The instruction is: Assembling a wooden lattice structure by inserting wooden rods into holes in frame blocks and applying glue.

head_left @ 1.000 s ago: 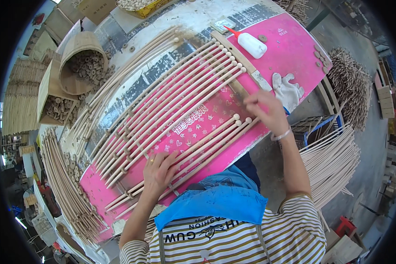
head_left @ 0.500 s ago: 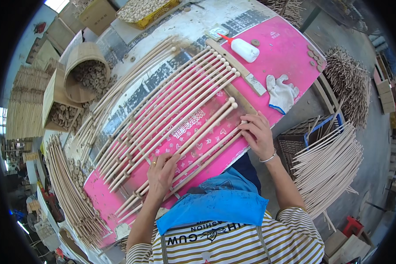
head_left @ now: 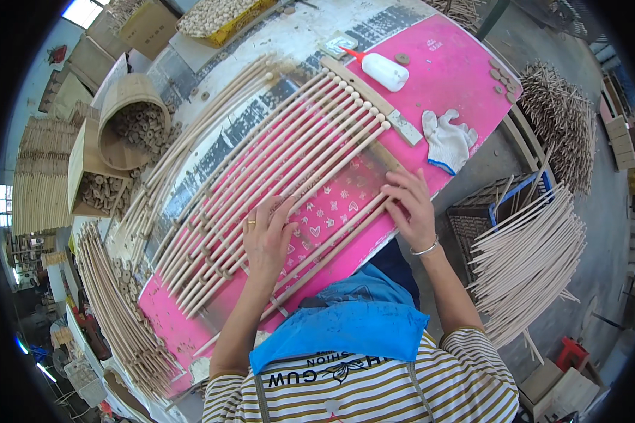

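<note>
Around my hands I see a white glue bottle point(head_left: 384, 70), a white glove point(head_left: 448, 139) and a round basket of wooden rings point(head_left: 130, 127); nothing blocks the view. Compared with half a second ago, my right hand point(head_left: 410, 210) is lower. It lies flat and open on the nearest wooden rods point(head_left: 331, 243). My left hand point(head_left: 268, 236) also presses open on them, gripping nothing. The rods lie on the pink table point(head_left: 466, 63), long axis from lower left to upper right.
</note>
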The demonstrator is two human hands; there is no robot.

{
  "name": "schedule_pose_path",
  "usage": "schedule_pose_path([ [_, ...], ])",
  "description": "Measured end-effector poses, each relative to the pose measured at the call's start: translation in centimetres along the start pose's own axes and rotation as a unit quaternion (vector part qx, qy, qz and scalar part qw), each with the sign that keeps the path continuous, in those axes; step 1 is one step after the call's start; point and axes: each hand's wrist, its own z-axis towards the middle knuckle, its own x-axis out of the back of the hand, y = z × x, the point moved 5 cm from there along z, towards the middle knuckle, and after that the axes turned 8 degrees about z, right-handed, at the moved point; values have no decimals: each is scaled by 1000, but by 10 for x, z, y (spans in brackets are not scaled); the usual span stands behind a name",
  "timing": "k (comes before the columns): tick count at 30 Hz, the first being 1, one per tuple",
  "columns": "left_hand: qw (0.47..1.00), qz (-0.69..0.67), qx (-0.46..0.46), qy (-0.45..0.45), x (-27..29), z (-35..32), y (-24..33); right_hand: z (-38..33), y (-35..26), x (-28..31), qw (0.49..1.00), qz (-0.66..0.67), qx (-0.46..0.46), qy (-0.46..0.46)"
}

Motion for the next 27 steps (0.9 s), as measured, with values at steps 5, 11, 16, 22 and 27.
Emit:
schedule_pose_path([
  [5, 993, -59, -32, -99, 22, -61, 3, -4, 20, 20, 996, -10, -45, 70],
  [11, 986, -78, 7, -147, 11, -101, -4, -5, 20, 12, 996, -89, -8, 22],
  [16, 995, -56, -7, -83, 11, -60, -1, -11, 26, 10, 996, -34, -37, 78],
  [22, 998, 11, -45, -32, -22, -10, 13, -10, 25, 6, 995, -62, -18, 73],
  [27, 996, 77, -28, -30, -26, -11, 20, -6, 24, 7, 995, -63, -26, 70],
])
